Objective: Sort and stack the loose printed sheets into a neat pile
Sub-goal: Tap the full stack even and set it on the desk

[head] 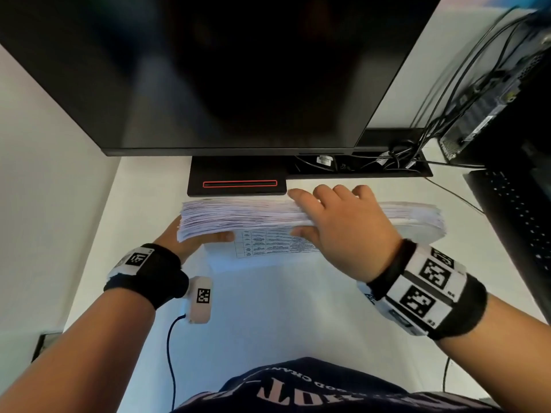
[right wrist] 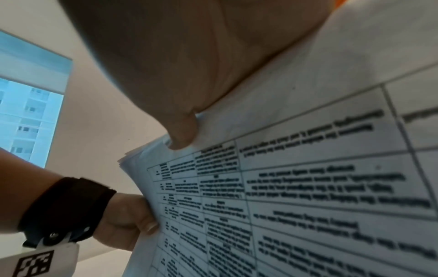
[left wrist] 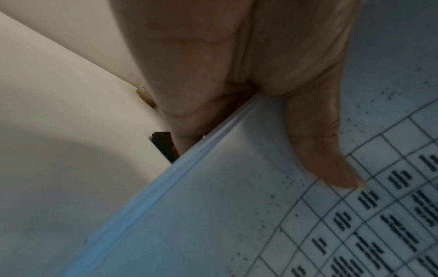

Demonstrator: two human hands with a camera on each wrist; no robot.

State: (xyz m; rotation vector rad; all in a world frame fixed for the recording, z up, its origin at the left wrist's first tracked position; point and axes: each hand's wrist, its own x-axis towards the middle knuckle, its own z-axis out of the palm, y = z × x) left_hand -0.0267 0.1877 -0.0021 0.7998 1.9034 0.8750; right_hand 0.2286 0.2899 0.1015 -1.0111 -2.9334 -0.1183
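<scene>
A thick stack of printed sheets (head: 238, 216) stands on its long edge on the white desk (head: 283, 308), its front page showing a table of text. My left hand (head: 190, 239) grips the stack's left end, thumb (left wrist: 320, 150) on the front page (left wrist: 213, 215) and fingers behind. My right hand (head: 337, 222) holds the top edge near the middle, fingers curled over the far side and thumb (right wrist: 182, 135) pressed on the printed face (right wrist: 308, 187). The left hand (right wrist: 125, 219) also shows in the right wrist view. The sheet edges at the top look slightly uneven.
A large dark monitor (head: 208, 70) hangs just behind the stack, with its black stand base (head: 238, 180) close by. Cables (head: 402, 156) lie at the back right. A black keyboard (head: 512, 219) and a computer case (head: 492, 99) stand at the right.
</scene>
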